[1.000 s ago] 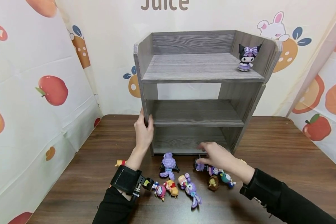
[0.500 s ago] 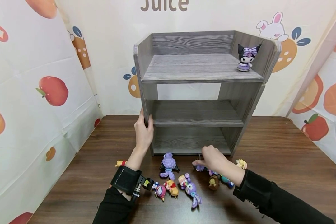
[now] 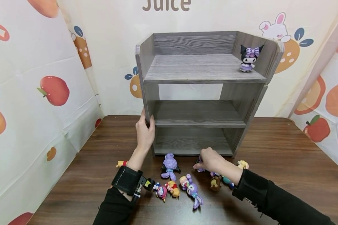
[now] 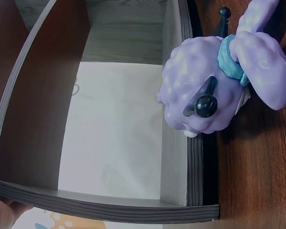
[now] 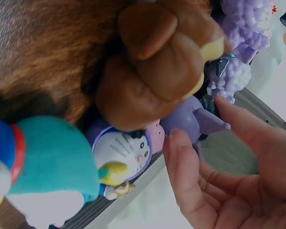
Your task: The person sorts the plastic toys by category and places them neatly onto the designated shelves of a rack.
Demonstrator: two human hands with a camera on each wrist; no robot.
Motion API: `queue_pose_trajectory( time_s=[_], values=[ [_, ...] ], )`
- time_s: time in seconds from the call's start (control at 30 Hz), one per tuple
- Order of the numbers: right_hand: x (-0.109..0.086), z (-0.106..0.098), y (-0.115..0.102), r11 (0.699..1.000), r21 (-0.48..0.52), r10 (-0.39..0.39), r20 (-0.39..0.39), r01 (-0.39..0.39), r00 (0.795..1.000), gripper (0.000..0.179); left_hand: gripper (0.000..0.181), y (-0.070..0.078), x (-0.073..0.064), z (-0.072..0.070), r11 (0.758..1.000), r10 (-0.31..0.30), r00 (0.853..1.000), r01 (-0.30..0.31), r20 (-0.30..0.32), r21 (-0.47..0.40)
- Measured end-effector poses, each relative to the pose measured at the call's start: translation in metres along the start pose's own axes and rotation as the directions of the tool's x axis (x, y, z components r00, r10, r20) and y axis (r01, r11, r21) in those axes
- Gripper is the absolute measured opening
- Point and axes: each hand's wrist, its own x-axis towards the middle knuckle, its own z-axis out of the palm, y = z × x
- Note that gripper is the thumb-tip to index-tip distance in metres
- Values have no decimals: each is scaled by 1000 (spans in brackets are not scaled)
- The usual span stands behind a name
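My left hand [image 3: 145,132] holds the left side panel of the grey wooden shelf [image 3: 198,122], thumb at the front edge. In the right wrist view, the thumb and a finger of my right hand [image 5: 229,167] pinch a purple figurine [image 5: 183,117] lying on the table. Part of this figurine is hidden behind the fingers. Close against it lie a brown figurine [image 5: 152,71], a cat-faced one [image 5: 121,155] and a teal-and-white one [image 5: 57,152]. A purple figurine with a blue collar [image 4: 195,81] lies before the shelf's bottom edge.
A black-and-purple figurine [image 3: 248,58] stands on the top board at the right. Nearer on the brown table [image 3: 81,193] lie a yellow bear [image 3: 172,189], a pink figurine [image 3: 161,193] and a long-eared purple figurine [image 3: 194,195]. A pale yellow figurine [image 3: 243,164] lies right.
My right hand has come down and slightly left onto the cluster of figurines, and its fingers have closed around the purple one. My left hand stays on the shelf.
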Motion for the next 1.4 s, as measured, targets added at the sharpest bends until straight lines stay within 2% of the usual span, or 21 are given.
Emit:
queue_pose_trajectory(
  time_s=[0.1,0.23,0.47,0.6,0.7,0.93,1.17,1.4],
  values=[
    [0,-2,3,998,5,-61,15,61,998,36,43,0,0,0,1000,-1,1000,1,-1,4],
    [-1,-4,5,994,19,-113,48,112,992,21,43,0,1,1,1000,-4,1000,4,-2,7],
    [-1,-7,8,987,55,-156,102,151,983,30,43,0,0,1,1000,2,1000,-2,-2,1],
    [-3,-8,11,980,58,-196,105,190,975,31,43,0,0,1,1000,7,1000,-7,-3,-3],
    [-5,-7,12,976,54,-217,86,213,972,33,43,0,0,1,1000,0,1000,0,-2,1],
    [-10,-2,8,984,48,-173,44,171,984,39,43,0,1,1,1000,-12,1000,12,-2,-4],
    [-12,7,3,969,-95,-237,-91,228,967,35,44,0,0,0,1000,-8,1000,8,-7,-11],
    [-13,18,1,943,-211,-289,-130,258,949,35,44,-1,0,0,1000,-4,1000,4,-6,-11]
  ],
)
